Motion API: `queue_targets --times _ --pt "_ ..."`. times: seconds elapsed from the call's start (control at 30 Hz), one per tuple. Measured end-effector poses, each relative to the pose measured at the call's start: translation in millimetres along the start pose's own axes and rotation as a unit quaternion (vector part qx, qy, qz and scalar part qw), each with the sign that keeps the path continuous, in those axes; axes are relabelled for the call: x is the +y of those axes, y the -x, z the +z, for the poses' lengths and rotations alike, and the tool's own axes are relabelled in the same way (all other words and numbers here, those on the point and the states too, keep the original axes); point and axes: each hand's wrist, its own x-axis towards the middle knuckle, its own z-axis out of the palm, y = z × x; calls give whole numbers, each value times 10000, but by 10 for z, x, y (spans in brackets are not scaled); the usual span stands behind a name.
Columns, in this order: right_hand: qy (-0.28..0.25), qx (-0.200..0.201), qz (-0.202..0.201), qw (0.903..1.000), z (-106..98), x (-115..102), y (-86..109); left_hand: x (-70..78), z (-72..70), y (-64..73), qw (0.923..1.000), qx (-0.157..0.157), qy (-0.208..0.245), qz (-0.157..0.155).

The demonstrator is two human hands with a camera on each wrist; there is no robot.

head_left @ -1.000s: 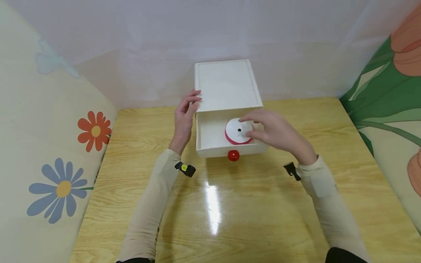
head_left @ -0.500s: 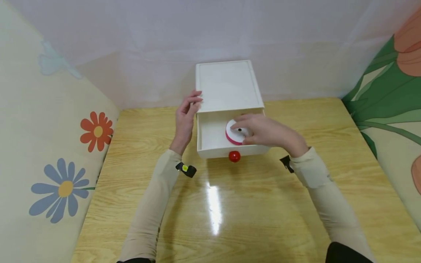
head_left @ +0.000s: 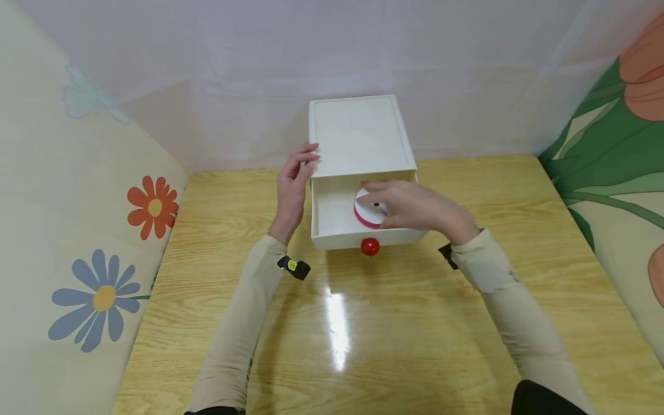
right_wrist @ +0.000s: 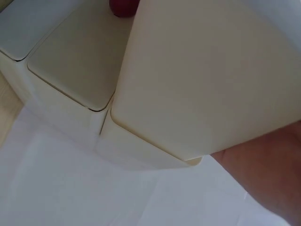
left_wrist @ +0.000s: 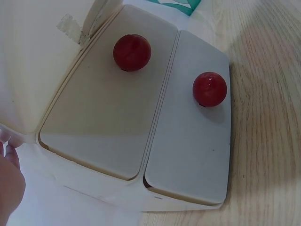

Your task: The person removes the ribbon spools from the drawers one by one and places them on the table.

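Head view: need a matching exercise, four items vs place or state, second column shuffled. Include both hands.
Column one
1. Left hand
2. Right hand
3. White disc
4. Red knob

Column two
A. Pink-rimmed, inside the open drawer
B. On the drawer's front panel
C. Fingers at the left edge of the white box
D. Fingers over a round object

Right pairs: 1-C, 2-D, 3-A, 4-B
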Motion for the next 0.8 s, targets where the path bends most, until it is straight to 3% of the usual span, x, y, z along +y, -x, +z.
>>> queue_targets --times 0.3,0.53,0.63,0.8 --pt "334 -167 72 9993 0 9 -22 -3 -8 -11 10000 16 -28 -74" --pt "400 51 -123 9991 12 27 -38 6 -8 0 9999 41 -70 -128" --pt "191 247 -168 9994 23 55 -30 0 -7 -1 9999 49 -70 -103" --pt "-648 706 -134 9953 30 98 11 -26 -9 -9 9999 29 -85 -61"
